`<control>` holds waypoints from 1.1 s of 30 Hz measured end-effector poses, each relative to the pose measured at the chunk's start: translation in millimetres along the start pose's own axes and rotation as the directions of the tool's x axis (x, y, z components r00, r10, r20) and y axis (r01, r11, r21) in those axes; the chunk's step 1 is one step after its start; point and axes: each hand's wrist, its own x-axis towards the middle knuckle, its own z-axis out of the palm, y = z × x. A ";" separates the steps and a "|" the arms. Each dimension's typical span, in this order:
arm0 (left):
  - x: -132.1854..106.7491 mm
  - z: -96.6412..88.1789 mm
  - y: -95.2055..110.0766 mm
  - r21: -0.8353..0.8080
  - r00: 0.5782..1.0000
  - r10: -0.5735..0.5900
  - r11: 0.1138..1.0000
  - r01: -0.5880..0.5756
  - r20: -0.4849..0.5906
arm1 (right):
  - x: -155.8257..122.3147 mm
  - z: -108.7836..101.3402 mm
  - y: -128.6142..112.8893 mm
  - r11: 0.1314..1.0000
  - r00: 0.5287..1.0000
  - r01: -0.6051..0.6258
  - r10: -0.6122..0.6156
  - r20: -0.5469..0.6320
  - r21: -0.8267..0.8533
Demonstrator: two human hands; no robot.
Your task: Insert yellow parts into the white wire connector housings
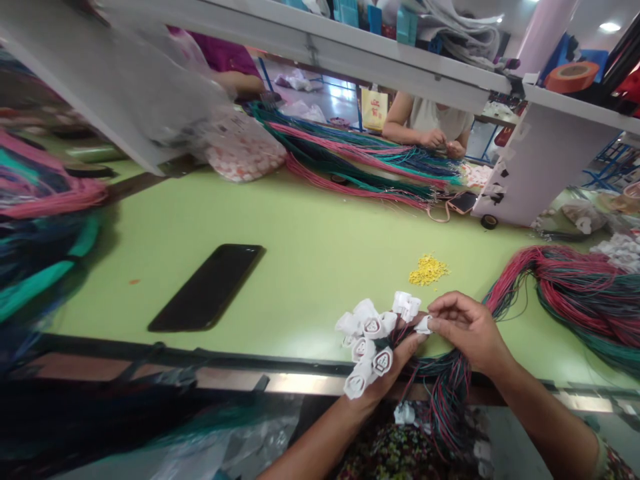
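My left hand [395, 363] is closed round a bunch of thin wires that end in several white plastic connectors [371, 327]. These connectors fan out to the left above the hand, their open faces showing. One more white connector [424, 325] is pinched between the thumb and fingers of my right hand [465, 327], close to my left fingertips. Red and dark green wires [450, 393] trail from the bunch over the table's front edge. Beyond the hands lies a small heap of tiny yellow pieces [429, 269] on the green table [310, 267].
A black phone [207, 287] lies left of centre. Wire bundles lie at right [560, 287] and at far left [45, 200]. Behind are a bag of pale parts [245, 150], more wires [360, 157], a tape roll [489, 221] and a shelf [350, 57]. A co-worker [430, 127] sits opposite.
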 end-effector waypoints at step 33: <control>5.9 0.1 6.0 -0.107 0.981 -0.125 0.984 0.142 0.151 | 18.2 -2.6 -15.7 0.977 0.986 0.168 -0.164 0.038 -0.128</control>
